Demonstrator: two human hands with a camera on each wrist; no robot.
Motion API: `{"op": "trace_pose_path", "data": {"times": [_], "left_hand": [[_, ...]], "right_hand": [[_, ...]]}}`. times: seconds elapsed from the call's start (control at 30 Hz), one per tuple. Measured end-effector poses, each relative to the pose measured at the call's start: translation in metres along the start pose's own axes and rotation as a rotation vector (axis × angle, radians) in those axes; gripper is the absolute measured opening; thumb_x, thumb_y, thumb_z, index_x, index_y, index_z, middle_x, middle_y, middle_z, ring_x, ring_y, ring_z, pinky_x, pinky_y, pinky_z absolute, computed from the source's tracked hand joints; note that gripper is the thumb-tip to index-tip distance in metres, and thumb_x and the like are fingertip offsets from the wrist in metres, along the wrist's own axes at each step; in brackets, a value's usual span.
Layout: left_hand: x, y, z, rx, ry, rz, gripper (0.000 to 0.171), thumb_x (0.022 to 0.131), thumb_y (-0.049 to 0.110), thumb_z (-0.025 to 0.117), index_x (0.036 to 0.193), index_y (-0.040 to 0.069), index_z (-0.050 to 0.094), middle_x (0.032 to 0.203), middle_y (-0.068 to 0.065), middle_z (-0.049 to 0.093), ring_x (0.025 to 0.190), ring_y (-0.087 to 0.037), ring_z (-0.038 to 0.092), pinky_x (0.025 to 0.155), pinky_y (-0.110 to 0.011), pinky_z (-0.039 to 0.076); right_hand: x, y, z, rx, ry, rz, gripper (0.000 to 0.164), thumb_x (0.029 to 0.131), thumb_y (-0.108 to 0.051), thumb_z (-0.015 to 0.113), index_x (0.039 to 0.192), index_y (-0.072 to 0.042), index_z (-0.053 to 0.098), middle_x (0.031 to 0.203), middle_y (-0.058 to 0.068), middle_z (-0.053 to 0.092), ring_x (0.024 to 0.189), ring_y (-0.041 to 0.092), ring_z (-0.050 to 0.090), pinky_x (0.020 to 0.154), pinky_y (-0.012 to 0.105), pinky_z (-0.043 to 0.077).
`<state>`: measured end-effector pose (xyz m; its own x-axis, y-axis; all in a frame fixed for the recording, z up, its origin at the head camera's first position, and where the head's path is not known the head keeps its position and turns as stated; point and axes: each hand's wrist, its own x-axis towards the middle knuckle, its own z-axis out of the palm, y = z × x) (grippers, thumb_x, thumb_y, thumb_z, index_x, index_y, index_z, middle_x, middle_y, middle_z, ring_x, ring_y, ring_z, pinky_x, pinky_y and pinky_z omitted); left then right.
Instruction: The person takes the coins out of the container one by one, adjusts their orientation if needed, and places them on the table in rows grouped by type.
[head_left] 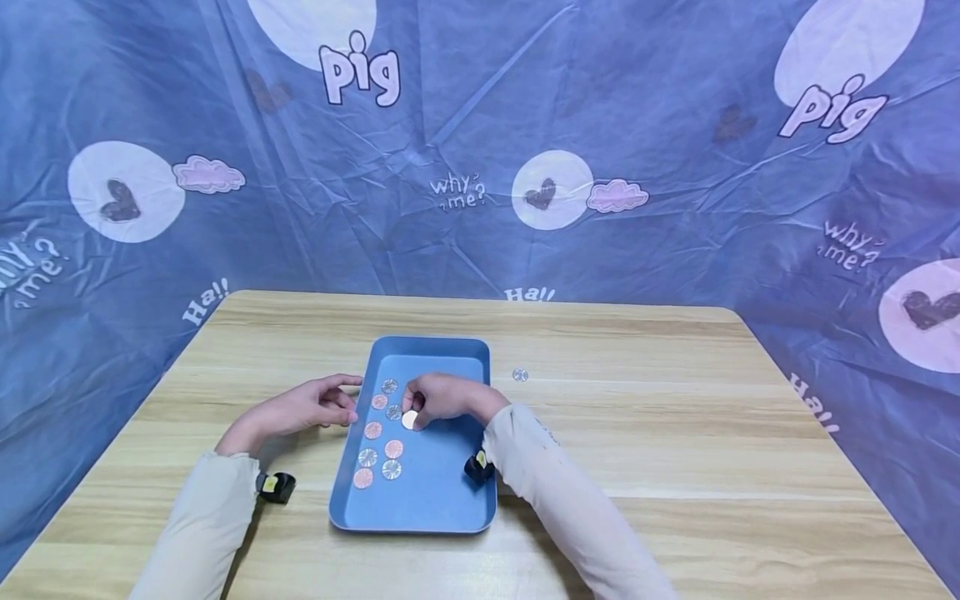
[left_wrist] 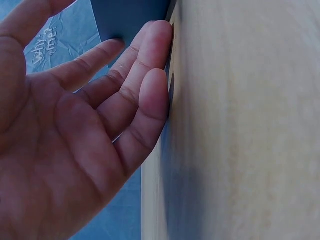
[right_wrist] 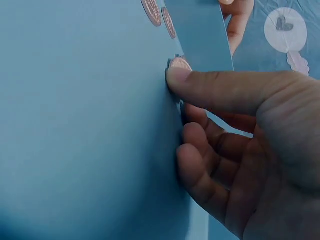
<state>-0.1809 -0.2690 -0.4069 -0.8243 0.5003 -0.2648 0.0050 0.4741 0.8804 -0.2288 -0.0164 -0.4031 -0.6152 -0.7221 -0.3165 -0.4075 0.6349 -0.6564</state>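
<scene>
Inside the blue tray [head_left: 442,508], my right hand [head_left: 446,395] pinches a pale, shiny coin [head_left: 410,419] between thumb and fingers, low over the tray floor. The right wrist view shows the thumb [right_wrist: 215,90] at the front, overlapping a coppery coin [right_wrist: 180,64]. Silvery coins [head_left: 392,469] and coppery coins [head_left: 393,448], several of each, lie flat in two loose columns along the tray's left half. My left hand [head_left: 307,406] is at the tray's outer left wall, fingers loosely bent, fingertips right at the wall. Its palm [left_wrist: 65,150] holds nothing in the left wrist view.
A silvery coin [head_left: 520,375] lies on the wooden table [head_left: 675,400] right of the tray. Another coin [head_left: 550,432] is mostly hidden behind my right sleeve [head_left: 555,483]. A blue printed cloth [head_left: 480,108] hangs behind the table.
</scene>
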Motion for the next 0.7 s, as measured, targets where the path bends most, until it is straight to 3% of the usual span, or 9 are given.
{"op": "trace_pose_path", "data": {"times": [0.27, 0.5, 0.7], "left_hand": [[-0.001, 0.0, 0.0, 0.015, 0.002, -0.008, 0.071, 0.092, 0.021, 0.065, 0.146, -0.007, 0.028, 0.108, -0.014, 0.063, 0.09, -0.011, 0.061, 0.075, -0.027, 0.047], [-0.001, 0.0, -0.001, 0.02, 0.0, -0.001, 0.07, 0.092, 0.02, 0.064, 0.146, -0.008, 0.027, 0.107, -0.012, 0.063, 0.088, -0.011, 0.06, 0.071, -0.025, 0.046], [-0.002, 0.001, -0.001, 0.015, -0.006, 0.007, 0.07, 0.093, 0.018, 0.063, 0.146, -0.008, 0.027, 0.106, -0.012, 0.064, 0.088, -0.011, 0.06, 0.071, -0.025, 0.046]], "right_hand": [[-0.006, -0.011, 0.0, -0.117, 0.004, -0.003, 0.016, 0.085, -0.008, 0.071, 0.091, -0.017, 0.059, 0.079, -0.004, 0.056, 0.068, 0.01, 0.049, 0.062, 0.021, 0.04], [-0.009, -0.009, -0.001, 0.059, -0.019, -0.049, 0.011, 0.09, -0.005, 0.064, 0.098, -0.012, 0.06, 0.067, -0.003, 0.053, 0.055, 0.009, 0.046, 0.052, 0.021, 0.038], [-0.017, -0.015, -0.015, 0.221, -0.009, -0.123, 0.018, 0.09, 0.001, 0.059, 0.107, -0.004, 0.058, 0.071, 0.0, 0.056, 0.059, 0.011, 0.05, 0.056, 0.025, 0.043]]}}
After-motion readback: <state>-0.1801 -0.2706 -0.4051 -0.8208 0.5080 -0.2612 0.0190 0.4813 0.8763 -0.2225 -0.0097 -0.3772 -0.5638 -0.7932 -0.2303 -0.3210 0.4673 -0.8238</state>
